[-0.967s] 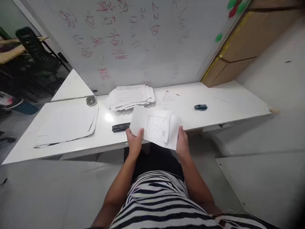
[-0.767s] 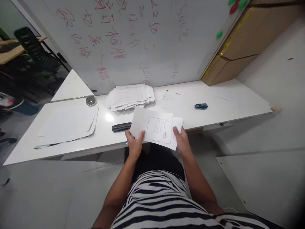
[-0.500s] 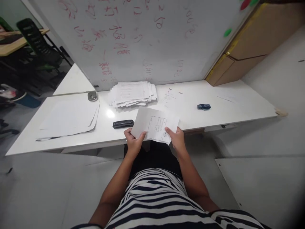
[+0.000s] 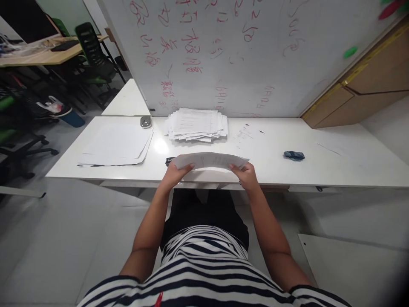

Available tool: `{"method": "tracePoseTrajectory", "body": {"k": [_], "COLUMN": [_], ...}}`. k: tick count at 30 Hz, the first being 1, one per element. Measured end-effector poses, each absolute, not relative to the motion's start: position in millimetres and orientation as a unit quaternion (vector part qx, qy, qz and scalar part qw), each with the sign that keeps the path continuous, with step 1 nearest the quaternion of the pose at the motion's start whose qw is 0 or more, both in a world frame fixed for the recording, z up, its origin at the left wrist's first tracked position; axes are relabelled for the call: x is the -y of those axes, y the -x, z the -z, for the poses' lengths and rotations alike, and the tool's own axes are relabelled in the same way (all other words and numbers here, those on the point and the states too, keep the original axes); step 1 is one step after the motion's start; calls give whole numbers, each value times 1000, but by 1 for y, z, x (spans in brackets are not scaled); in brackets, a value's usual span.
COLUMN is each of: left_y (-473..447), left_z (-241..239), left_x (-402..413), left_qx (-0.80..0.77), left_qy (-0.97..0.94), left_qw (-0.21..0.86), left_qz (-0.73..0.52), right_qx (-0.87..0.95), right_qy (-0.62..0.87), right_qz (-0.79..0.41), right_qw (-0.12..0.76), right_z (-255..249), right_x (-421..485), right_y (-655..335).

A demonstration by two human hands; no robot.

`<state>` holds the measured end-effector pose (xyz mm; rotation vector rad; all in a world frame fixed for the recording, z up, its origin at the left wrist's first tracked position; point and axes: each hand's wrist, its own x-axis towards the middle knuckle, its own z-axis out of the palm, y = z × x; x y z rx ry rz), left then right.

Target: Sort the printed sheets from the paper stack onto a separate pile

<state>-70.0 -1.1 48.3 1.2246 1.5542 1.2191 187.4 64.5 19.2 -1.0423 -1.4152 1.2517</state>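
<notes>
Both hands grip a sheet of printed paper [image 4: 211, 160], which bows upward in the middle above the table's front edge. My left hand [image 4: 175, 174] pinches its left end, thumb on top. At the right end, my right hand [image 4: 246, 174] is closed on it the same way. Just behind the left hand shows the end of a black stapler-like object [image 4: 169, 161], mostly covered by the hand and paper. Beyond the sheet lies an uneven stack of printed papers [image 4: 196, 123].
On the white table [image 4: 265, 170], larger white sheets [image 4: 116, 143] lie at the left beside a small grey round-cornered object [image 4: 145, 122]. A dark blue packet [image 4: 294, 156] lies at the right. Behind stand a whiteboard [image 4: 255, 55] and cardboard boxes [image 4: 332, 106].
The paper has gone from tilted and fairly flat to level and curved, held farther over the table, and now hides most of the black object. The camera view has shifted left.
</notes>
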Motion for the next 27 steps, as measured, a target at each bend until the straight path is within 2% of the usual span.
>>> {"method": "tracePoseTrajectory", "body": {"k": [14,20,24,27], "left_y": [48,51,49,58], "left_z": [-20,-11,-7,-15], "left_x": [3,3,8,13], "left_qx": [-640,-616,-598,-604], "left_qy": [-396,-439,-444,-474], "left_qw": [372,381,380,330], "left_qz": [-543,-531,-549,-548], "right_qx": [567,527,558,551], "right_qy": [506,485,544,583], "right_qz": [-480,-495,-421,-389], "right_qw": [439,491,464,453], "right_z": [-11,7,14,21], "right_x": [-43,-39,-27,-16], "right_y": [-177,-175,-180,-196]}}
